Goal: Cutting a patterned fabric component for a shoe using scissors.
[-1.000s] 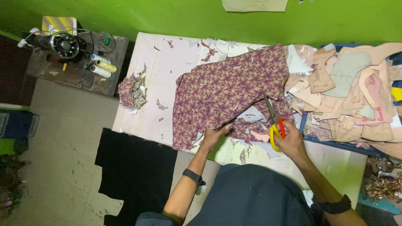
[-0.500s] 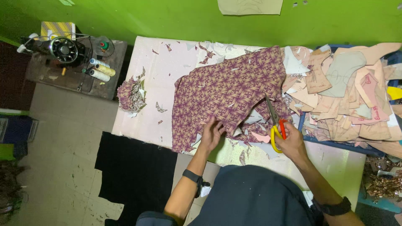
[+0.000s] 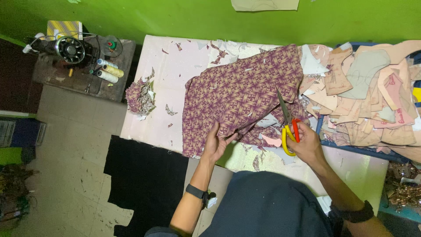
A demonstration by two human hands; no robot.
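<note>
A purple patterned cloth (image 3: 245, 92) lies spread over the middle of a pale table (image 3: 162, 114), its near edge close to the person. The left hand (image 3: 217, 142) presses flat on that near edge, fingers spread and partly curled over a fold, pinning it rather than gripping it. The right hand (image 3: 307, 145) holds scissors (image 3: 287, 120) with yellow and red handles, fingers through the loops; the blades look nearly closed and point away from the person, lying on the cloth's right side.

The cloth looks thin, light and limp. It wrinkles where the left hand bears on it and would likely slide or bunch on the smooth table if left loose, so it wants holding flat near the blades, at the edge or a fold, with some tension. It seems in no way fragile, though a crooked cut could not be undone.

To the right a heap of tan paper patterns (image 3: 364, 87) overlaps the cloth's corner. Small scraps (image 3: 140, 94) sit at the table's left edge. A sewing machine (image 3: 70, 48) and thread spools (image 3: 109, 72) stand on a side table further left, and black cloth (image 3: 144, 180) lies on the floor
</note>
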